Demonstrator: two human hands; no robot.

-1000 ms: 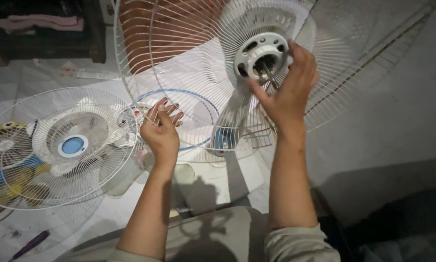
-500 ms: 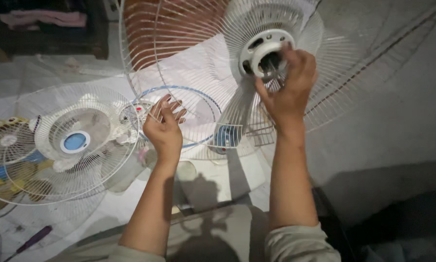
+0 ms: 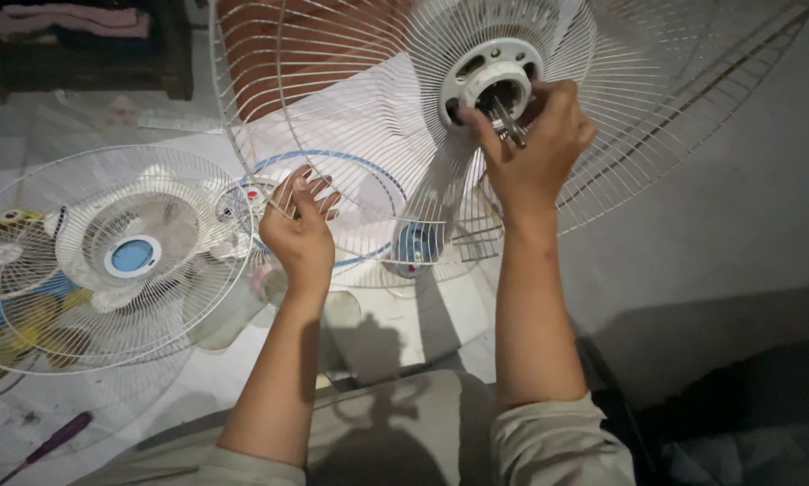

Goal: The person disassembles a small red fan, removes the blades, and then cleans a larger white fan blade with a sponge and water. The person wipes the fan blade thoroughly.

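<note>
Fan guard (image 3: 350, 135) upright in upper centre, steadied at lower wires by left hand (image 3: 298, 236), fingers hooked through; right hand (image 3: 532, 144) pinching motor shaft (image 3: 509, 121) at white hub (image 3: 487, 79).

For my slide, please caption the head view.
Left hand steadies white wire fan guard; right hand works at its white plastic hub.

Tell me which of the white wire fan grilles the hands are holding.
The large upright grille: the left hand grips its wires and the right hand works at its hub. The other grille lies flat, untouched.
</note>
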